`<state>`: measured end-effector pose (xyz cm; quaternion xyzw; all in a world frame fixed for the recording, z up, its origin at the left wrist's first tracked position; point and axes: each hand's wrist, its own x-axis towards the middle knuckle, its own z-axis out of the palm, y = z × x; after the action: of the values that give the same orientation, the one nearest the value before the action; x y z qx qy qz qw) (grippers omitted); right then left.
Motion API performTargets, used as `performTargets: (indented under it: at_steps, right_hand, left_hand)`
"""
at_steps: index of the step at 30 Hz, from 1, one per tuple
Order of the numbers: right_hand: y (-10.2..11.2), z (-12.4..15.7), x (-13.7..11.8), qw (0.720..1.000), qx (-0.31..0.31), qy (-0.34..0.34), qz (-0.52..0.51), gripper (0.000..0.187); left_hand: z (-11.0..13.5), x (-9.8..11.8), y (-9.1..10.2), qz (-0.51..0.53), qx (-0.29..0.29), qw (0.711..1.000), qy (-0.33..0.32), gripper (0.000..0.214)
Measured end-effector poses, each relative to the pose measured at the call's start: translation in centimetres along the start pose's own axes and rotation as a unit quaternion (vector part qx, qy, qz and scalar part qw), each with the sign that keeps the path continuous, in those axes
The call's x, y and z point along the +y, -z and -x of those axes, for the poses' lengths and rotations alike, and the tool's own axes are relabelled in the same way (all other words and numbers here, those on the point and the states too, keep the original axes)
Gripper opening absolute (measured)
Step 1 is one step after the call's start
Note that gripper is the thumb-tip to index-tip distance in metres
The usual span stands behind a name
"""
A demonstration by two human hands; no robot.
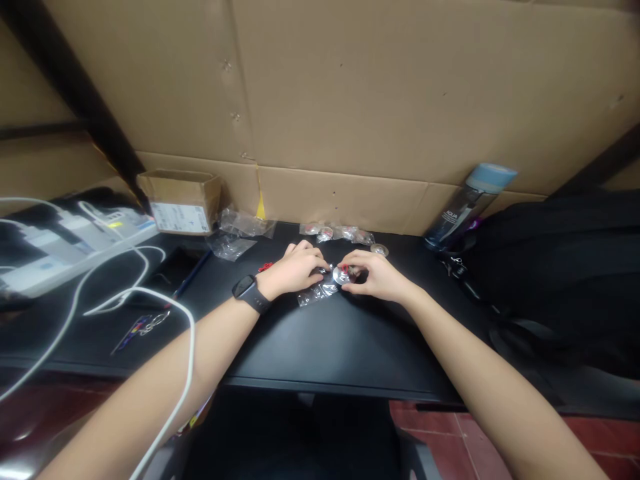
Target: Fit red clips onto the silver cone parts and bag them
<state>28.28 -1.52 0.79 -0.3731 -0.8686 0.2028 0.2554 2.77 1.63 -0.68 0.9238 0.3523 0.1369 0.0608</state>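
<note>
Between the finger and thumb of my right hand (pixel 377 277) is a small round shiny metal disc (pixel 342 275) with a red cord at its side. The disc is held just above the black table, near its middle. My left hand (pixel 299 270), wearing a dark watch on the wrist, is closed at a clear plastic bag (pixel 315 293). Shiny bits show by its fingertips, but I cannot make out the details there. A red cord (pixel 265 267) lies beside the left hand, partly hidden by it. Behind both hands, several small wrapped round pieces (pixel 345 233) lie in a row.
A small cardboard box (pixel 180 201) and crumpled clear bags (pixel 243 225) stand at the back left. A power strip (pixel 80 248) and a white cable (pixel 189 333) are at left, with a keyring (pixel 150 325). A water bottle (pixel 460 212) and black bag (pixel 555 280) are at right.
</note>
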Motion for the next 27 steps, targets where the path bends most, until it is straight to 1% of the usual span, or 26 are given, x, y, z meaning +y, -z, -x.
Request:
performTargets:
  at_steps: [5, 12, 15, 20, 24, 27]
  right_hand:
    - [0.0, 0.0, 0.3, 1.000, -0.002, -0.002, -0.019, 0.035]
    - [0.0, 0.0, 0.6, 1.000, -0.003, 0.012, -0.019, 0.039]
    - [0.0, 0.1, 0.7, 1.000, -0.005, 0.007, -0.022, 0.039]
    - [0.1, 0.0, 0.6, 1.000, -0.006, 0.007, -0.018, 0.039]
    - [0.4, -0.1, 0.0, 1.000, 0.006, 0.016, -0.019, 0.039]
    - [0.6, -0.1, -0.4, 0.999, 0.019, 0.024, -0.033, 0.038]
  left_hand:
    - [0.0, 0.2, 0.5, 0.051, -0.024, 0.998, 0.023, 0.017]
    - [0.0, 0.0, 0.2, 0.084, -0.023, 0.995, 0.037, 0.014]
    - [0.0, 0.0, 0.1, 0.085, -0.026, 0.995, 0.040, 0.008]
    - [0.0, 0.3, -0.1, 0.063, -0.041, 0.996, 0.049, 0.011]
    - [0.1, 0.5, -0.2, 0.044, -0.029, 0.998, 0.040, 0.012]
    - [0.0, 0.5, -0.3, 0.052, -0.011, 0.998, 0.030, 0.013]
